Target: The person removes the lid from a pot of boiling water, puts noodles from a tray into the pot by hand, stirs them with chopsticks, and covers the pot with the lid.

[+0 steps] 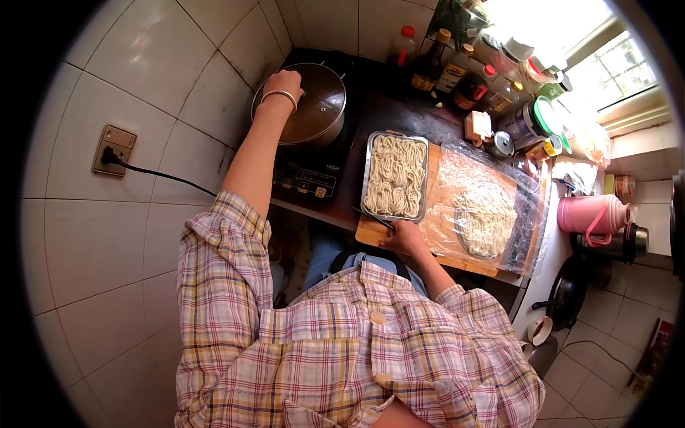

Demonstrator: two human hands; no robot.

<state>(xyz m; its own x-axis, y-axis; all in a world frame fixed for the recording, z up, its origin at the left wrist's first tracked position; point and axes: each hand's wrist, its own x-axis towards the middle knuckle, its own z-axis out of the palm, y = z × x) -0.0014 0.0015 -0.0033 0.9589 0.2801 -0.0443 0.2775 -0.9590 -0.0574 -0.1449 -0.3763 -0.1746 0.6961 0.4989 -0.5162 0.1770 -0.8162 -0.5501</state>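
My left hand (284, 83) is closed on the knob of the glass lid, which lies over a pot (321, 134) on the black induction cooker (303, 184). A bracelet circles that wrist. My right hand (407, 238) holds a thin dark utensil (378, 220), perhaps chopsticks, beside the lower edge of a metal tray of noodles (396, 175). That tray rests partly on a wooden board (372, 232). To its right, more noodles (485, 217) lie on clear plastic wrap (453, 167) over the board.
Sauce bottles (451, 68) and jars (531, 118) line the back of the counter. At the right are a pink thermos (589, 214), a black pan (569, 292) and a cup (540, 329). A plugged cord (168, 174) runs from the left wall socket (114, 148).
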